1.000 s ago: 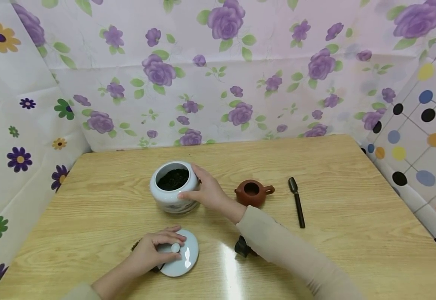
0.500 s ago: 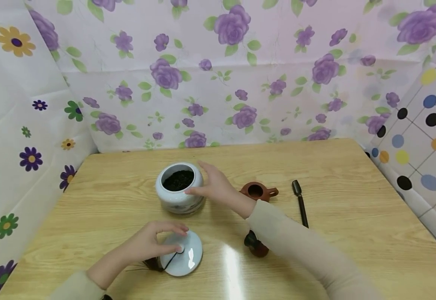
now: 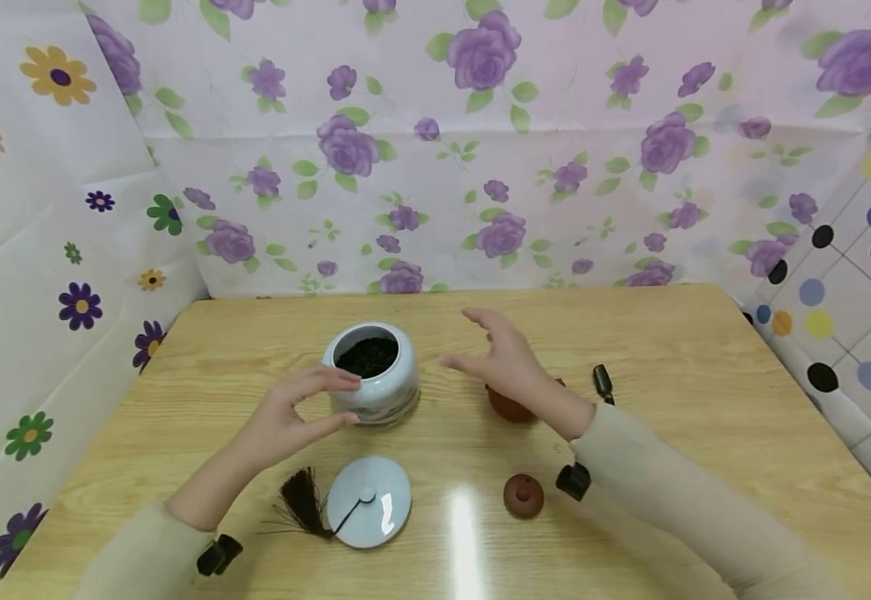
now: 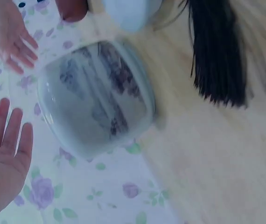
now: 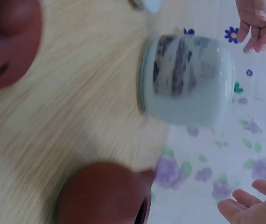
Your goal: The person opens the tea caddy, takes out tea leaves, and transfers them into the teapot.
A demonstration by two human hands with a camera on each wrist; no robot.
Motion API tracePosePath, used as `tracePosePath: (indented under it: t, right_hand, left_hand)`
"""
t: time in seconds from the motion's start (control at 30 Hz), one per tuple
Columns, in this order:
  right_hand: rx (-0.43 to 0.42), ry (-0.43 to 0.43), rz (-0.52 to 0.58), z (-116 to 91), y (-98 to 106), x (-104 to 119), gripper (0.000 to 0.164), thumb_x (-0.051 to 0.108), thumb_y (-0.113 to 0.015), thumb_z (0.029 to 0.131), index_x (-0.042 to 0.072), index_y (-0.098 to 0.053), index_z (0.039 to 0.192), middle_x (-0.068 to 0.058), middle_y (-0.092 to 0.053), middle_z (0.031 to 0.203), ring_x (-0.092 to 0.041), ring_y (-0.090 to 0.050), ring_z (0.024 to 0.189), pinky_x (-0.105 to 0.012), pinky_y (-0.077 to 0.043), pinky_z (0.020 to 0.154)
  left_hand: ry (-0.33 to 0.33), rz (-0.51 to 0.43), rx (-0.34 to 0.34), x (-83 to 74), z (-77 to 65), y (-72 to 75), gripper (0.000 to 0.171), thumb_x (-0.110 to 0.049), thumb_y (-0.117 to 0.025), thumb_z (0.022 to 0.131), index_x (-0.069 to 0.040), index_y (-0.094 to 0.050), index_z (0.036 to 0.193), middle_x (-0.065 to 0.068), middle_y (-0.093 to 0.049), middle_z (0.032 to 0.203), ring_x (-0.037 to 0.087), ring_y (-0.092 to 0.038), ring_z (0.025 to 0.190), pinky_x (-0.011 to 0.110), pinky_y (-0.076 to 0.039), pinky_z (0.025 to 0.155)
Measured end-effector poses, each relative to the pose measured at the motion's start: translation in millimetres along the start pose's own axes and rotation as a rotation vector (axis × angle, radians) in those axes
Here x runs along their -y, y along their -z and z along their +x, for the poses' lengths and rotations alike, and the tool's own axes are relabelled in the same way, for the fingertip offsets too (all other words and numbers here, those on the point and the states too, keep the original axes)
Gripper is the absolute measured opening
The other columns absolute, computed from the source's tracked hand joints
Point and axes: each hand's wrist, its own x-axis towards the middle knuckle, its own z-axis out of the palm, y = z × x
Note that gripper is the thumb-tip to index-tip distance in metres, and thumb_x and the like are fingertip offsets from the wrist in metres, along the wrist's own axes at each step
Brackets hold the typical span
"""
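A white porcelain jar (image 3: 396, 390) stands upright at the left of the table, uncovered, with dark tea leaves (image 3: 367, 357) inside. My left hand (image 3: 281, 421) hovers at its front left, fingers spread from the thumb; both wrist views show a gap between hand and jar. Between jar and teapot my right hand (image 3: 510, 362) is raised, fingers extended and holding nothing. Behind that hand, the reddish-brown clay teapot (image 3: 508, 407) is partly hidden; its rounded body (image 5: 102, 196) appears in the right wrist view. The jar's pale lid (image 3: 386, 475) lies in front, knob up.
A dark tassel (image 3: 302, 500) on a cord lies beside the pale lid. The small clay teapot lid (image 3: 523, 496) rests nearer the front. At the right, a dark scoop (image 3: 603, 382) is partly covered by my sleeve. Floral cloth (image 3: 435, 200) borders the wooden table.
My left hand has let go of the jar lid's knob and risen toward the jar. The right hand has left the jar's side and moved right, over the teapot.
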Motion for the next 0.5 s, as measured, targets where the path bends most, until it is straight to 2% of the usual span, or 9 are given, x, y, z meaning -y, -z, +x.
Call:
tracePosePath:
  t: [0.1,0.17,0.33,0.4,0.5]
  right_hand:
    - [-0.018,-0.021,0.005,-9.0,14.7,-10.3,0.076,0.033,-0.074,0.083,0.004,-0.039,0.144,-0.017,-0.039,0.146,-0.034,-0.037,0.134,-0.050,-0.038,0.107]
    - [-0.031,-0.034,0.007,-15.5,23.8,-17.5,0.075,0.032,-0.073,0.084,0.004,-0.038,0.144,-0.018,-0.039,0.147,-0.035,-0.037,0.134,-0.050,-0.038,0.107]
    - [-0.073,-0.075,0.002,-33.3,43.7,-35.4,0.074,0.031,-0.072,0.086,0.001,-0.037,0.144,-0.021,-0.040,0.145,-0.037,-0.039,0.131,-0.051,-0.040,0.106]
    - [-0.089,-0.092,-0.007,-40.2,50.2,-42.7,0.074,0.032,-0.071,0.086,0.000,-0.038,0.143,-0.022,-0.042,0.143,-0.038,-0.041,0.129,-0.052,-0.041,0.105]
    - [-0.109,-0.113,-0.023,-49.3,57.7,-53.8,0.072,0.034,-0.070,0.087,-0.001,-0.040,0.141,-0.024,-0.043,0.141,-0.039,-0.043,0.126,-0.052,-0.042,0.103]
  left_hand:
    - [0.029,0.054,-0.052,4.9,5.8,3.4,0.042,0.003,-0.079,0.073,-0.005,-0.067,0.112,0.010,-0.064,0.118,0.007,-0.052,0.117,0.015,-0.039,0.102]
    - [0.055,0.079,-0.085,9.0,8.6,6.3,0.048,0.003,-0.079,0.072,-0.007,-0.065,0.117,0.011,-0.061,0.122,0.007,-0.050,0.120,0.019,-0.038,0.104]
    - [0.140,0.069,-0.127,20.1,13.3,12.4,0.058,0.003,-0.079,0.072,-0.002,-0.058,0.126,0.016,-0.055,0.131,0.007,-0.043,0.124,0.048,-0.037,0.106]
    - [0.183,0.051,-0.125,23.8,14.1,13.7,0.063,0.002,-0.079,0.072,-0.001,-0.054,0.130,0.017,-0.051,0.134,0.013,-0.041,0.127,0.057,-0.034,0.105]
    - [0.249,0.010,-0.115,29.9,14.2,14.3,0.071,0.000,-0.079,0.073,-0.003,-0.048,0.137,0.018,-0.044,0.140,0.027,-0.036,0.133,0.061,-0.028,0.108]
